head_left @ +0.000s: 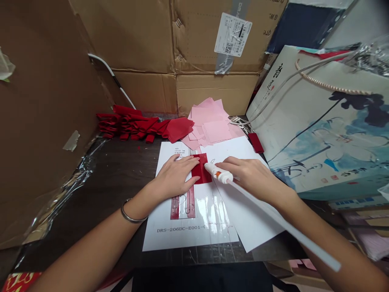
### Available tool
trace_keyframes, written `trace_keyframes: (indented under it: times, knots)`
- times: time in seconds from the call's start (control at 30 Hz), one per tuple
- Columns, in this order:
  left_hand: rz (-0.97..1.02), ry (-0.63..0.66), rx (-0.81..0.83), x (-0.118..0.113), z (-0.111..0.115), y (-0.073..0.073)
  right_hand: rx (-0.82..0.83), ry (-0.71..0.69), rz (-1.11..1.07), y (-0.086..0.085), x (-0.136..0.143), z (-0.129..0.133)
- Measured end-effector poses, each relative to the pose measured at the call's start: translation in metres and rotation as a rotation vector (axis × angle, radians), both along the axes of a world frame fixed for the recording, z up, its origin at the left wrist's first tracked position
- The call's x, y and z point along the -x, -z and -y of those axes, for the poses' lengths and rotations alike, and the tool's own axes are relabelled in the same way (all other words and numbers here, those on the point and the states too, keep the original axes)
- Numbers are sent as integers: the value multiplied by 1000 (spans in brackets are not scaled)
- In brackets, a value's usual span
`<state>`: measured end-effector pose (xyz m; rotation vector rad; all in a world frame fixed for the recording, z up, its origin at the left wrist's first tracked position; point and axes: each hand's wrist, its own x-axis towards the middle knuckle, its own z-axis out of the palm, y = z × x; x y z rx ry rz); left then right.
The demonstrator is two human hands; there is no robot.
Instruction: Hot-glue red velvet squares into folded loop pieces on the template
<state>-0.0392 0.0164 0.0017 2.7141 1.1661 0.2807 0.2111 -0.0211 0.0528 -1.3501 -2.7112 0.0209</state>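
Note:
My left hand (173, 174) lies flat with its fingers stretched out, the fingertips and thumb resting on a small red piece of cloth (206, 172). In my right hand (251, 176) is a white hot glue gun (223, 176), its tip pointing at the upper right part of the cloth. A long translucent glue stick (282, 225) sticks out from the gun's back end towards me. Beneath the cloth are white printed sheets (170, 239) with a clear film over part of them. The gun's handle is hidden by my fingers.
Behind my left hand lies a pile of red folded cloth pieces (130, 123). Pink paper squares (215, 129) are heaped at the back middle, beside some metal clips (241, 121). Cardboard walls (146, 89) and a large painted paper bag (328, 134) bound the dark table (127, 178).

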Motion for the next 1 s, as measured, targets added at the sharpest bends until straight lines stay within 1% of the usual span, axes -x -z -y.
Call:
trace_keyframes:
  times: [0.17,0.37,0.57,0.67,0.77,0.83,0.93,1.0]
  knots:
    - [12,2,-7,1,-1,2,-119,-96,151,3,9,6]
    - [22,2,-5,2,-1,2,-169,-156,202,6,7,14]
    - [24,8,-8,1,0,2,-176,-187,182,6,8,20]
    - [18,-2,-5,1,0,1,-195,-178,93,9,4,24]
    - [20,-2,-1,1,0,2,-155,-92,-101,12,-2,28]
    - [28,6,-3,2,0,3,-75,18,-280,12,-5,29]
    - [39,12,-4,3,-1,4,54,273,-543,13,-5,24]
    - [42,11,-1,3,-1,4,115,452,-643,18,-5,17]
